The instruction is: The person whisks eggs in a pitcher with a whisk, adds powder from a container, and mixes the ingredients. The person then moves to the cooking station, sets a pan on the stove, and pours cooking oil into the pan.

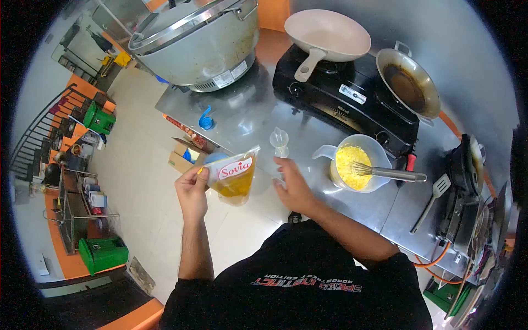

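My left hand (192, 190) pinches the upper corner of a clear cooking oil pouch (237, 181) marked "Sovia". The yellow oil fills its lower part, and it hangs over the counter's front edge. My right hand (295, 187) is to the right of the pouch, thumb and fingers apart, with its fingertips close to a small clear plastic vessel (279, 140); whether they touch it I cannot tell. Further right stands a translucent pitcher (325, 152) of yellow, beaten-egg-like mixture (347, 163). A metal whisk (396, 174) leans in it, handle pointing right.
Behind is a black gas stove (341, 102) with a pale frying pan (328, 34) and a steel wok (408, 82). A large rice cooker (198, 52) stands back left, near a blue tape roll (206, 122). A slotted spatula (432, 201) lies at right; a cardboard box (181, 159) sits below the counter.
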Motion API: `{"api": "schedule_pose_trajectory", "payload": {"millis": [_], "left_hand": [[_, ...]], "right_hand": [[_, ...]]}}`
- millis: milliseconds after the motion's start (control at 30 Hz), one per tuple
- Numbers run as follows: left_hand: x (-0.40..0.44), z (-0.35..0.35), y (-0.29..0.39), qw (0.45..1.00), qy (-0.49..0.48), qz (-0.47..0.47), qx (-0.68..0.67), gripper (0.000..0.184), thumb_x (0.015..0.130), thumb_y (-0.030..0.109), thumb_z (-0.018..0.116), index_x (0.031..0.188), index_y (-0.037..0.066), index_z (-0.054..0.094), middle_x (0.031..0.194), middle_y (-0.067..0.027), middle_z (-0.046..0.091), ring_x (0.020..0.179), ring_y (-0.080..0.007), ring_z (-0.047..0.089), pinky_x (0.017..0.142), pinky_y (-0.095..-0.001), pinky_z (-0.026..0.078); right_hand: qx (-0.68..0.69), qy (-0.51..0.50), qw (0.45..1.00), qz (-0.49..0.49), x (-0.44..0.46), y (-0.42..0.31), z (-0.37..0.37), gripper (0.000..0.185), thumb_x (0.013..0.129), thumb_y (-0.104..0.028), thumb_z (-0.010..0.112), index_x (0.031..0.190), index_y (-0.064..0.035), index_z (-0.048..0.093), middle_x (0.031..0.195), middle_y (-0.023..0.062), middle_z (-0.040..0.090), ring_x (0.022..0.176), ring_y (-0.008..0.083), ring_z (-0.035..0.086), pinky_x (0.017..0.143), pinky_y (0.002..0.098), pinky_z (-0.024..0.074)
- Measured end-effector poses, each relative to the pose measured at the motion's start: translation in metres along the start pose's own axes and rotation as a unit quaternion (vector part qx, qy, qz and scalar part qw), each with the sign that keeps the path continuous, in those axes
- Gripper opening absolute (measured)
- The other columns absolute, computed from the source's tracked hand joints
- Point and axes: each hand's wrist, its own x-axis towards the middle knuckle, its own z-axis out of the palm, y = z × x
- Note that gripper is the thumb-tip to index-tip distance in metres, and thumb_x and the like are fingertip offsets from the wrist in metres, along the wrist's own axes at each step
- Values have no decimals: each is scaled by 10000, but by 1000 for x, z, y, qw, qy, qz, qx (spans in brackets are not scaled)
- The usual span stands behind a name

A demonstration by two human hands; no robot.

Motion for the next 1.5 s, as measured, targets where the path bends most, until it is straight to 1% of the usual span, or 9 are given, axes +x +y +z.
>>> {"api": "schedule_pose_trajectory", "payload": {"millis": [133, 200, 333, 433, 567, 833, 1033, 1133, 1500], "left_hand": [[11, 14, 1, 998, -61, 5, 14, 233, 931, 161, 655, 994, -61, 677, 757, -21, 646, 622, -67, 542, 559, -221, 435], [18, 19, 7, 994, -96, -9, 52, 235, 933, 168, 652, 991, -57, 682, 736, -11, 641, 610, -60, 533, 551, -218, 424], [27, 38, 10, 994, -91, -9, 58, 219, 926, 159, 659, 974, -53, 690, 717, -3, 634, 593, -46, 508, 532, -213, 397], [37, 43, 11, 984, -114, 1, 133, 207, 921, 144, 659, 958, -57, 693, 720, -4, 633, 589, -38, 491, 525, -212, 381], [45, 51, 11, 975, -132, 15, 176, 201, 916, 127, 657, 944, -69, 692, 719, 1, 634, 603, -40, 498, 533, -212, 388], [52, 64, 23, 960, -146, 25, 239, 211, 911, 130, 652, 936, -73, 703, 706, -5, 643, 591, -45, 515, 528, -218, 400], [57, 64, 24, 955, -162, 15, 247, 213, 909, 133, 649, 938, -71, 705, 713, -25, 662, 598, -48, 531, 529, -223, 413], [59, 64, 21, 954, -162, 31, 250, 214, 909, 137, 652, 935, -67, 707, 720, -28, 667, 603, -52, 536, 530, -228, 415], [60, 66, 32, 939, -181, 61, 286, 194, 898, 126, 650, 891, -59, 710, 684, -25, 656, 592, -53, 522, 526, -248, 411]], "right_hand": [[21, -25, 999, 4, 24, 32, 35, 772, 863, -63, 662, 1482, -56, 201, 1472, 195, 307, 1331, 359, 405, 1039, 418, 430], [263, -104, 957, 59, 41, 43, 49, 730, 877, -91, 677, 1461, -63, 240, 1468, 152, 350, 1337, 309, 401, 1079, 442, 390], [335, -177, 923, 62, 45, 40, 60, 707, 852, -71, 690, 1446, -79, 307, 1379, 109, 488, 1316, 239, 429, 1099, 418, 343], [377, -218, 899, 52, 41, 33, 61, 655, 865, -81, 678, 1430, -89, 347, 1368, 83, 497, 1312, 235, 428, 1089, 421, 355], [394, -259, 876, 104, 37, 29, 59, 608, 887, -103, 661, 1420, -85, 368, 1365, 65, 497, 1301, 229, 435, 1090, 421, 352], [396, -286, 863, 131, 42, 38, 72, 560, 956, -150, 574, 1451, -132, 313, 1439, 71, 423, 1350, 238, 393, 1005, 449, 475], [422, -295, 847, 131, 40, 29, 75, 606, 969, -203, 569, 1484, -160, 252, 1486, 74, 359, 1373, 266, 363, 1019, 509, 458], [407, -311, 849, 131, 40, 23, 71, 596, 980, -176, 545, 1491, -159, 240, 1489, 67, 360, 1369, 249, 368, 1024, 466, 463], [437, -315, 832, 133, 37, 16, 76, 555, 998, -137, 497, 1488, -155, 237, 1484, 86, 358, 1373, 271, 360, 1031, 477, 458]]}}
